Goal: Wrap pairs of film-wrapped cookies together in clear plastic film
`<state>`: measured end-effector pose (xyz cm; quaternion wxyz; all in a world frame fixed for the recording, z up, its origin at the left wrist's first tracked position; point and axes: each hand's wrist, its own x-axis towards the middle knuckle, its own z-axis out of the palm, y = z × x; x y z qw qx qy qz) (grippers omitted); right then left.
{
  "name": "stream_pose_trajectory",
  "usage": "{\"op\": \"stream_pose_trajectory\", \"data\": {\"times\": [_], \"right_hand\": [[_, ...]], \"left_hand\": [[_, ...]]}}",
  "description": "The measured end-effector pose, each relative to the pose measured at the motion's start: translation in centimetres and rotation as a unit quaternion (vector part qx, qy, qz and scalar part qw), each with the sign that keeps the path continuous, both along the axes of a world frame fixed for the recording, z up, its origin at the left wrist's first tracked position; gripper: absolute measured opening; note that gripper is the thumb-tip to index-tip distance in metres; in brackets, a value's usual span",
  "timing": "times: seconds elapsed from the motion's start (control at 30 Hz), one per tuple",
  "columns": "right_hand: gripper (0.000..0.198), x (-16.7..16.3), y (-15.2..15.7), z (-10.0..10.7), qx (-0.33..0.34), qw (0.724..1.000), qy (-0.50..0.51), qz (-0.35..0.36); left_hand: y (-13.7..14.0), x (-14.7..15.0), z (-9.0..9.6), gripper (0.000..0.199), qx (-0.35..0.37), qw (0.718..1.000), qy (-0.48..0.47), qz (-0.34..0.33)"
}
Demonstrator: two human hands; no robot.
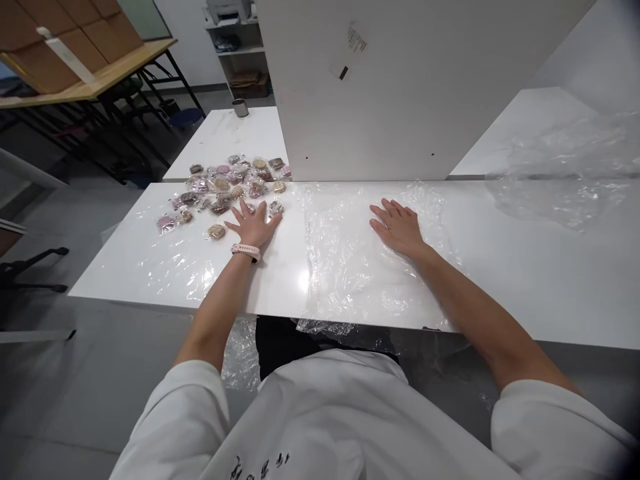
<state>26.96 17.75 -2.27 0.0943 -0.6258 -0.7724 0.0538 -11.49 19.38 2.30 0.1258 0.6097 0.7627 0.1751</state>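
Shirt (340, 413): white, nearest, dark characters at left.
Floor (135, 380): grey, below at left.
Near table (540, 287): white, glossy, glare at left.
Film (345, 273): clear, crinkled, spread mid-table, overhanging the near edge.
Right hand (400, 228): open, palm down over the film, gripping nothing.
Left hand (254, 228): open, palm down, fingers spread at the packets' near side, gripping nothing; contact with them cannot be told. Pink strap (245, 250) at wrist.
Packets (220, 184): wrapped, rounded, pink, brown and tan, scattered at left across 2 tables.
Panel (370, 113): white, upright, beyond the film; 1 label (357, 40).
Far table (220, 137): white; 1 grey cup (241, 108) at its far edge.
Stool (186, 119): blue, far left.
Desk (135, 62): wood top, dark legs, brown cardboard (105, 37) above.
Shelf (243, 51): far; 1 printer (227, 10).
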Motion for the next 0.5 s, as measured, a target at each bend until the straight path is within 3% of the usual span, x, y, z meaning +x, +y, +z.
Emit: {"op": "stream_pose_trajectory", "data": {"times": [0.27, 0.5], "right_hand": [[0.064, 0.1, 0.0, 0.0, 0.004, 1.0, 0.007, 0.003], [0.064, -0.1, -0.1, 0.2, 0.002, 1.0, 0.02, -0.004]], "left_hand": [[-0.8, 3.0, -0.1, 0.02, 0.053, 0.995, 0.044, -0.073], [-2.1, 2.9, 0.6, 0.018, 0.061, 0.997, 0.013, -0.046]]}}
